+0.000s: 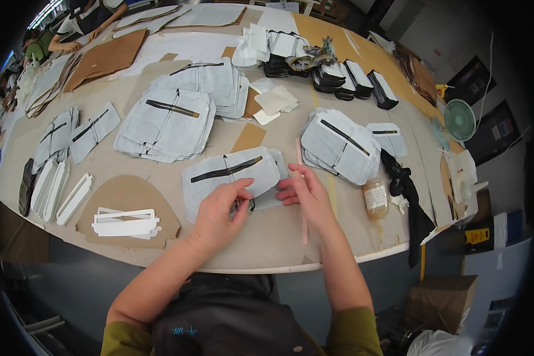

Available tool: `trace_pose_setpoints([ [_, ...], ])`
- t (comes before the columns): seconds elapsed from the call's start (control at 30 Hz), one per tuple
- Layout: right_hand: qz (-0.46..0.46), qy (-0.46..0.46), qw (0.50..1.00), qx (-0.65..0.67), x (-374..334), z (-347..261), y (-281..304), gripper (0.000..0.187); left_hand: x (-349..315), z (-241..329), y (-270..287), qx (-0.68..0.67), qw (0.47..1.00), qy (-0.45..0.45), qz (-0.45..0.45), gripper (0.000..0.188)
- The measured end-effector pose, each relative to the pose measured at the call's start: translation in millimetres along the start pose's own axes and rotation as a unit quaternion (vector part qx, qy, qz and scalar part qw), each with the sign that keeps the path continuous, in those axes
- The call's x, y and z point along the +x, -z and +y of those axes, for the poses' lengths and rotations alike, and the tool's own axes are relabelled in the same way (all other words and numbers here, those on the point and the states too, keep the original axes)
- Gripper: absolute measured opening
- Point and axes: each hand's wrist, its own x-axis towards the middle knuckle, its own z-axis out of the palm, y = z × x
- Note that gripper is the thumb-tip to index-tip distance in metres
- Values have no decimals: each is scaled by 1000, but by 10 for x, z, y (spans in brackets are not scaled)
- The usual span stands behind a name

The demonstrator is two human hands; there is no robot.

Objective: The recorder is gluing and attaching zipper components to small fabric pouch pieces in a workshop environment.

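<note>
Directly before me lies a light grey fabric panel with a dark zipper strip across it. My left hand rests on the panel's lower right part, fingers bent, with a gap between thumb and forefinger. Just right of it, my right hand hovers at the edge of another grey piece partly under the panel, its fingers apart. Neither hand visibly grips anything. A thin pink strip runs beneath my right hand. To the right is a stack of similar zippered panels.
Larger stacks of zippered panels lie at back left. White frame-shaped pieces sit on a brown board. At right are a jar, black cloth and a green fan. Another person's hand works far left.
</note>
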Motion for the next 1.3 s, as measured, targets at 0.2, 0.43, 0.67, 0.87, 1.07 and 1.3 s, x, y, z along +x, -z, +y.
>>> trace_pose_setpoints([
  [0.2, -66, 48, 996, 40, -118, 4, 92, 53, -176, 287, -256, 65, 978, -188, -59, 46],
  [0.43, 43, 47, 998, -24, -621, 119, 705, 62, -388, 392, -422, -38, 964, -143, -220, 41],
  [0.67, 128, 34, 989, -67, -900, 275, 975, 57, -258, 279, -500, 117, 954, -153, -230, 52],
  [0.87, 150, 52, 972, -173, -903, 303, 903, 53, -308, 216, -460, 169, 947, -120, -245, 68],
  [1.07, 270, 234, 864, -354, -764, 222, 527, 48, -298, 206, -410, 183, 945, -119, -243, 75],
  [1.3, 104, 229, 921, -298, -641, 391, 383, 40, -289, 241, -343, 202, 934, -123, -268, 74],
])
